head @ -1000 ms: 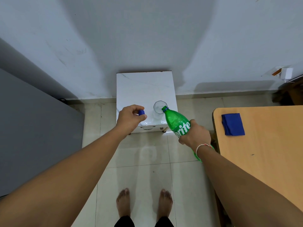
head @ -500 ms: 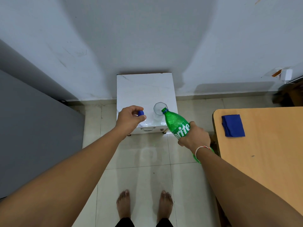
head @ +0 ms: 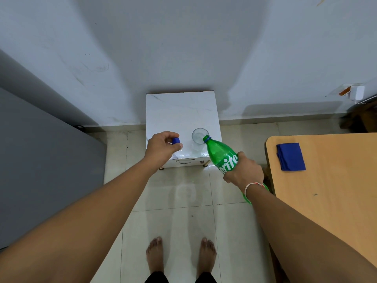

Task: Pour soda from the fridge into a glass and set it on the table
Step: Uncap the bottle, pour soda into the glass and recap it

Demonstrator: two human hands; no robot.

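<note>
A green Sprite bottle [head: 221, 155] is tilted with its open neck at the rim of a clear glass [head: 198, 139]. My right hand [head: 243, 172] grips the bottle around its label. The glass stands upright near the front right of a small white cabinet top [head: 179, 111]. My left hand [head: 162, 147] hovers over the cabinet's front left and pinches the bottle's blue cap [head: 175, 140] between thumb and fingers. I cannot tell whether liquid is flowing.
A wooden table [head: 334, 180] fills the right side, with a folded blue cloth [head: 290, 156] on it. A grey fridge side [head: 40, 170] stands at the left. The tiled floor [head: 183, 201] and my bare feet are below; a white wall is behind.
The bottle's neck has moved a little toward the glass rim and tipped further. My left hand with the cap has barely shifted.
</note>
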